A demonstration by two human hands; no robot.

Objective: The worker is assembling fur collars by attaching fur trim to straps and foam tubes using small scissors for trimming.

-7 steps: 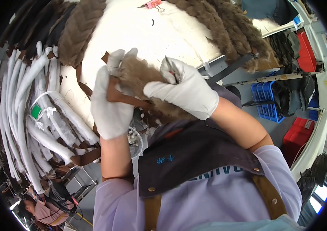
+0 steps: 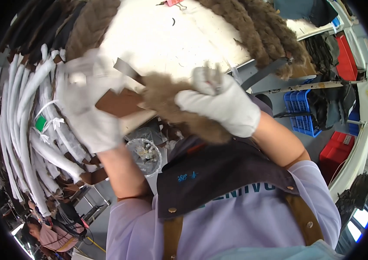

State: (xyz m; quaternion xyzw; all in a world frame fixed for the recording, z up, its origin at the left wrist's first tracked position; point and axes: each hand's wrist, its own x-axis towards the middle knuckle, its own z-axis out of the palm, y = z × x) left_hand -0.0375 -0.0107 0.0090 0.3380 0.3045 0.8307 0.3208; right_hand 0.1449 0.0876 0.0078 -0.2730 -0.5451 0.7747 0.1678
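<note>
A piece of brown fur [image 2: 166, 97] hangs in front of my chest, gripped by my white-gloved right hand [image 2: 225, 104] with the thumb pressed on its upper side. Something small and thin also shows between that hand's curled fingers, too small to name. From the fur's left end stick out a flat brown leather-like flap [image 2: 119, 103] and a dark narrow strip [image 2: 128, 70]. My left hand [image 2: 91, 106], gloved in white too, is smeared by motion beside the flap. Whether it touches the flap is unclear.
White padded rolls [image 2: 28, 117] lie in a pile at the left. On the pale table [image 2: 166, 39], long fur strips [image 2: 253, 34] run along the far right and a fur piece [image 2: 91, 26] lies far left. A clear-lined bin [image 2: 145, 156] stands below my hands; a blue basket [image 2: 299, 113] is at right.
My left hand has moved left, off the fur, uncovering the flap and more of the bin. My right hand has shifted slightly right and down with the fur.
</note>
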